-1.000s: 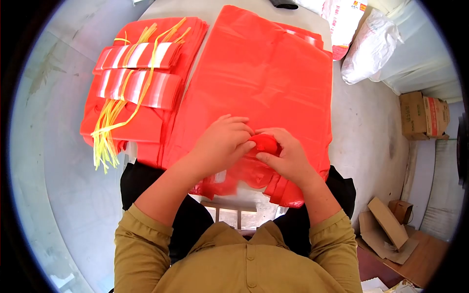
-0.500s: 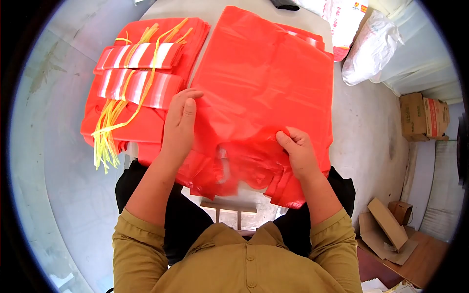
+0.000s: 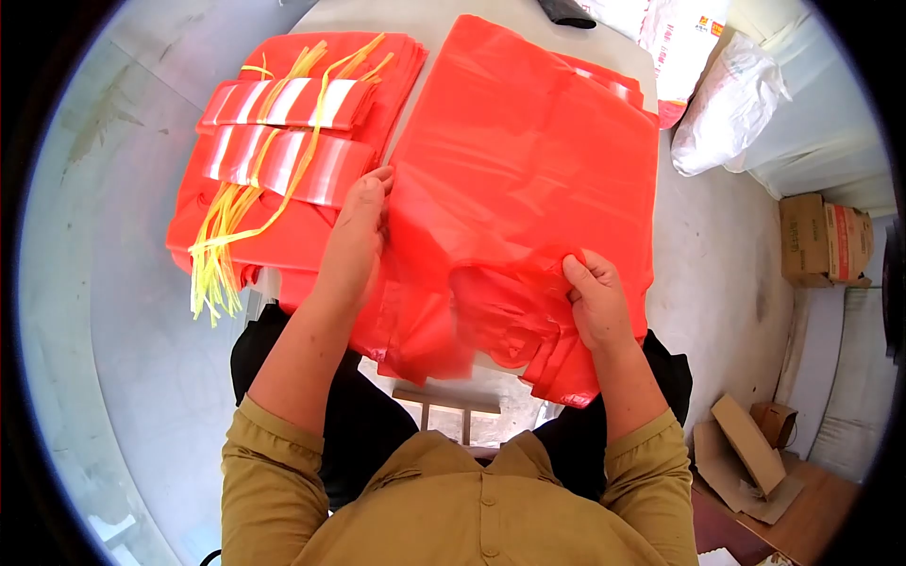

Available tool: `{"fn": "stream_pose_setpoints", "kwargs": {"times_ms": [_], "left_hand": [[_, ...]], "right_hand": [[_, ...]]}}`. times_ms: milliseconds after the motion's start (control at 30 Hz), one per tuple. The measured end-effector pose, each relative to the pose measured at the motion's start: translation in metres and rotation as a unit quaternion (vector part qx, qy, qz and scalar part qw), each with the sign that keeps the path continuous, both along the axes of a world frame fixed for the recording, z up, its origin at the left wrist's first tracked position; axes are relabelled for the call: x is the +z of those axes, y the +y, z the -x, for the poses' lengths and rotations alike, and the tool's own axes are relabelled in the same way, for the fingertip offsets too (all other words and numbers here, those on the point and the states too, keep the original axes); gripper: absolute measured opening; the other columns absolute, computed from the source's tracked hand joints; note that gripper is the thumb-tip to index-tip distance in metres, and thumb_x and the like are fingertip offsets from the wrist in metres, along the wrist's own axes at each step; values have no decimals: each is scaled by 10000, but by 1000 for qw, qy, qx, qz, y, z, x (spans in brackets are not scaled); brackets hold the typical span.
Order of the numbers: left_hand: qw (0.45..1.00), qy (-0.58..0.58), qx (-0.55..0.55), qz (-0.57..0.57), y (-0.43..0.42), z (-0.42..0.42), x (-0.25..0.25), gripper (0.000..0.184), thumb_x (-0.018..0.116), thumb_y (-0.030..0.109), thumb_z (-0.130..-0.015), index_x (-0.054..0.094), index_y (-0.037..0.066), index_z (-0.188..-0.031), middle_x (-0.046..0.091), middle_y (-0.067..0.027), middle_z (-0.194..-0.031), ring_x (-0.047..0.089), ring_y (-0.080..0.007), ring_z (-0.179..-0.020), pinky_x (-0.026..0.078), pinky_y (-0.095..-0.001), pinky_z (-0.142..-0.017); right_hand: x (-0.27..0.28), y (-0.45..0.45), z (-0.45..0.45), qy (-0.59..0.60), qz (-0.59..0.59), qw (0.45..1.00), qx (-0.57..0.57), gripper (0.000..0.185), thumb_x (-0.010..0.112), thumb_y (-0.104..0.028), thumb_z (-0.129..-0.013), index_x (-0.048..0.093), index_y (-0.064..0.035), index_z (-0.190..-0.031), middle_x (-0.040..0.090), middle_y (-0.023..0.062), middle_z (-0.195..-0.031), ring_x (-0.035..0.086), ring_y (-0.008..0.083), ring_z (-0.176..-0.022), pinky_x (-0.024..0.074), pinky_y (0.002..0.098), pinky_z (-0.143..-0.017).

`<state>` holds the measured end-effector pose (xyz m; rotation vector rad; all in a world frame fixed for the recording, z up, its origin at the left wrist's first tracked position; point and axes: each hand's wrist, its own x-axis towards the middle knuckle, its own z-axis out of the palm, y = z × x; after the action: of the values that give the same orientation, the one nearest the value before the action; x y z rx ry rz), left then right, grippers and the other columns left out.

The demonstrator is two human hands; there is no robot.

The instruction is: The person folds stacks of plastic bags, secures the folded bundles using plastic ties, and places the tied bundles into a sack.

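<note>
1. Left hand [image 3: 361, 226] has moved away from the right hand [image 3: 595, 292] since a second ago.
2. Right thumb and fingers pinch the red plastic [image 3: 528, 170]; whether the left holds anything, I cannot tell.
3. Its far part lies flat on the table [image 3: 425, 19]; its near end seems not yet smoothed.
4. It looks thin, shiny and creased, beside yellow strips [image 3: 222, 236].

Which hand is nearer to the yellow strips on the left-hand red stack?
Left. The left hand is just right of the yellow strips, near the red stack's right edge; the right hand is farther right, pinching red plastic film.
</note>
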<state>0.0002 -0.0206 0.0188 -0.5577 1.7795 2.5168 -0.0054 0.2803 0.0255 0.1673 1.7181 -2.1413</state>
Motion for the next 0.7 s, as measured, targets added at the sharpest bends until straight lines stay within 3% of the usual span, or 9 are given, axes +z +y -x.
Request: {"fn": "stream_pose_setpoints", "kwargs": {"times_ms": [100,200,300,400,467,500,600,700], "left_hand": [[1000,-17,5,10,1,1,0,561,463,415,-1133,418,91,-1588,491,-79,-1569,528,-184,-1342,414,-349,-1118],[999,-37,13,-18,3,-3,12,511,519,308,-1131,423,84,-1580,625,-31,-1344,580,-102,-1200,455,-284,-1018],[998,1,-4,56,2,-8,14,448,480,325,-1135,507,104,-1525,598,-34,-1403,581,-109,-1190,457,-272,-1016],[992,23,-62,111,-9,-18,13,421,415,333,-1150,602,96,-1443,677,-11,-1256,609,-85,-1045,478,-267,-956],[978,-6,-115,173,-23,-26,23,477,360,374,-1159,650,67,-1380,697,-5,-1164,597,-70,-964,482,-261,-910],[969,-20,-142,203,-29,-30,27,517,332,394,-1164,673,52,-1349,707,-2,-1119,591,-62,-923,484,-258,-888],[987,-25,-150,43,-37,-41,27,652,268,468,-1164,722,5,-1229,713,-27,-1050,590,-80,-901,490,-271,-888],[970,-64,-202,121,-57,-49,23,711,253,501,-1160,740,-17,-1132,741,-73,-1010,649,-156,-975,499,-313,-960]], "right_hand": [[-7,4,1,-13,25,1000,-13,152,663,-171,-1047,692,-112,-909,588,-109,-831,473,18,-727,384,235,-663],[-10,5,2,-24,48,997,-48,130,680,-175,-1039,712,-120,-925,614,-107,-833,489,14,-720,389,231,-653],[-12,3,1,-24,52,997,-52,105,691,-174,-1034,733,-112,-960,650,-97,-862,521,14,-733,408,224,-664],[-13,7,-2,-12,49,999,-7,102,681,-151,-1037,752,-79,-1028,706,-59,-939,596,42,-807,475,234,-750],[-9,7,-4,1,52,998,31,130,655,-133,-1048,755,-55,-1078,749,-12,-993,657,83,-869,528,262,-844],[-6,5,-5,3,42,999,34,128,660,-136,-1045,756,-54,-1068,736,-23,-970,634,71,-848,517,257,-829],[-1,1,-7,15,11,999,51,130,669,-140,-1040,758,-46,-1050,712,-43,-930,597,50,-824,498,249,-809],[-2,0,-9,28,-14,996,78,148,666,-136,-1042,760,-23,-1064,716,-37,-955,619,60,-881,502,254,-843]]}}
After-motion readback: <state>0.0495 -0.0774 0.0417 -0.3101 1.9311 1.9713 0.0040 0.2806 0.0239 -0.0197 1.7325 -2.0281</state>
